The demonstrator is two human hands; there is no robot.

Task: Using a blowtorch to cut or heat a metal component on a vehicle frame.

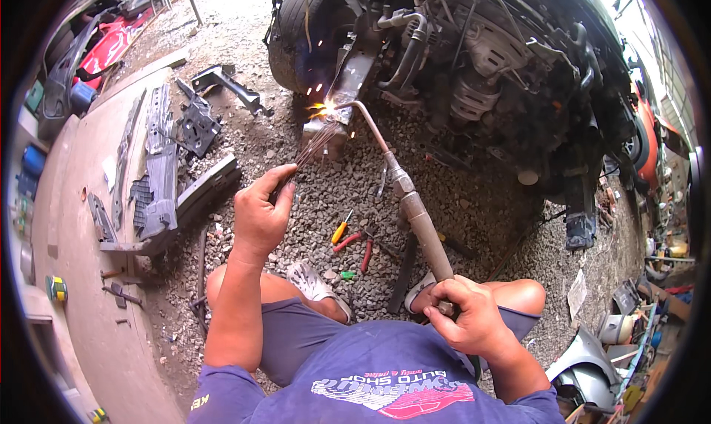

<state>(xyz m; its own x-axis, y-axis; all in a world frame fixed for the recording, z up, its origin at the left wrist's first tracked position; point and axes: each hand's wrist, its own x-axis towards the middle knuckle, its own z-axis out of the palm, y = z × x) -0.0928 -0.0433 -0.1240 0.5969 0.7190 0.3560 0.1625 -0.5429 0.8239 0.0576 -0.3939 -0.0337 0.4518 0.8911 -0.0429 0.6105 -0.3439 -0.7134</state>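
My left hand [263,209] pinches a bundle of thin rusty metal rods [318,144], their far ends fanned toward a bright flame [324,110]. In my right hand [463,313] is the handle of a gas welding torch [422,224], its bent tube reaching up and to the left. The torch tip meets the flame at a metal frame rail [357,72] on the front of a stripped car. Orange sparks fly above and below the flame. Glare hides the exact spot where the rods and the metal meet.
The car's exposed engine [474,61] and a tyre [300,35] stand ahead. On the gravel lie a yellow screwdriver [341,228] and red-handled pliers [358,250]. Removed car parts [159,187] lie at left on a concrete strip [81,202]. A scrap pile [622,350] sits at right.
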